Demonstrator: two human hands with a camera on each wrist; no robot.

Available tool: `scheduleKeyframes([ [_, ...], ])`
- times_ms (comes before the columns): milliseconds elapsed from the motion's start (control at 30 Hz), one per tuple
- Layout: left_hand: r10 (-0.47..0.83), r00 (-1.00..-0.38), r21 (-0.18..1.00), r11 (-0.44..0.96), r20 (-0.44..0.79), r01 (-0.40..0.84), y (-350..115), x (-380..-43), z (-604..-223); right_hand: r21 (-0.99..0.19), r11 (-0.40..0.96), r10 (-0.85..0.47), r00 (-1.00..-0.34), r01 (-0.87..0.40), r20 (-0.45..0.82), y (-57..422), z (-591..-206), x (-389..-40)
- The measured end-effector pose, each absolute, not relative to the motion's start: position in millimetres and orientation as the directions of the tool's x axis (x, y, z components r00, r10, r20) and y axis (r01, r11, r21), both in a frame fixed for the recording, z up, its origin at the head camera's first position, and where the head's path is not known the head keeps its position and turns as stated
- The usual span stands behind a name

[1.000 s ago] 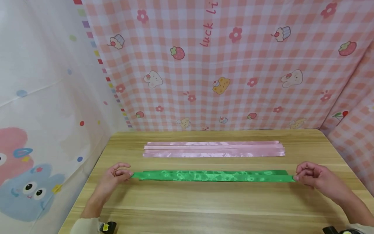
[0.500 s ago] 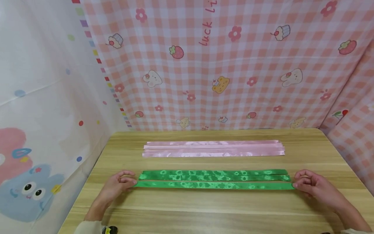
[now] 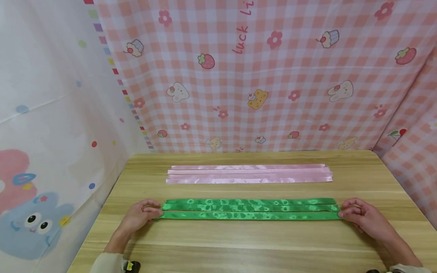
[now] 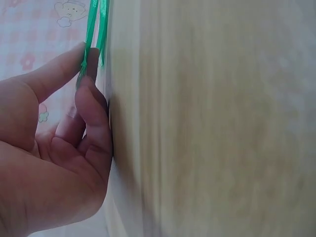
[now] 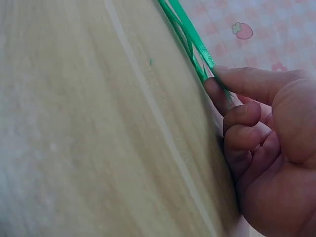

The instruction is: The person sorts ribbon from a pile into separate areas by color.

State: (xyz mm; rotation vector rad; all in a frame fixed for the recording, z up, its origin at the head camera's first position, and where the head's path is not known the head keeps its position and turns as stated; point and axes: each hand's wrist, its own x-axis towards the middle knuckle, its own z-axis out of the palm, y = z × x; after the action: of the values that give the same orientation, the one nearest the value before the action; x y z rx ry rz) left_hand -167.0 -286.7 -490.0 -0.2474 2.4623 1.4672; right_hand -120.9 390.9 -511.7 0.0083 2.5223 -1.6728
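Three green patterned ribbon strips lie side by side on the wooden table [image 3: 239, 242]. The nearest green strip [image 3: 249, 215] is stretched flat between my hands. My left hand [image 3: 157, 213] pinches its left end between thumb and forefinger, and the left wrist view shows that pinch on the green strip [image 4: 85, 66]. My right hand [image 3: 340, 214] pinches the right end, which the right wrist view shows as the green strip [image 5: 200, 49] running out from under the thumb [image 5: 256, 81]. The two other green strips [image 3: 249, 204] lie just beyond it.
Several pink ribbon strips [image 3: 249, 173] lie in a neat row farther back on the table. Pink checked cloth [image 3: 259, 76] hangs behind and to the right, and a white cartoon cloth [image 3: 51, 132] hangs at the left.
Both hands drew one green strip off the pile toward me, then shifted it slightly back so it lies flat right beside the other green strips.
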Motion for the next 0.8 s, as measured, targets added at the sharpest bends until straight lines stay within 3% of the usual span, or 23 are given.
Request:
scheduleKeyframes([
  [800, -0.05, -0.947, 0.817, 0.492, -0.319, -0.301, -280.6, -164.7, -487.0, -0.901, 0.423, -0.003, -0.994, 0.096, -0.107, 389.5, -516.2, -122.4],
])
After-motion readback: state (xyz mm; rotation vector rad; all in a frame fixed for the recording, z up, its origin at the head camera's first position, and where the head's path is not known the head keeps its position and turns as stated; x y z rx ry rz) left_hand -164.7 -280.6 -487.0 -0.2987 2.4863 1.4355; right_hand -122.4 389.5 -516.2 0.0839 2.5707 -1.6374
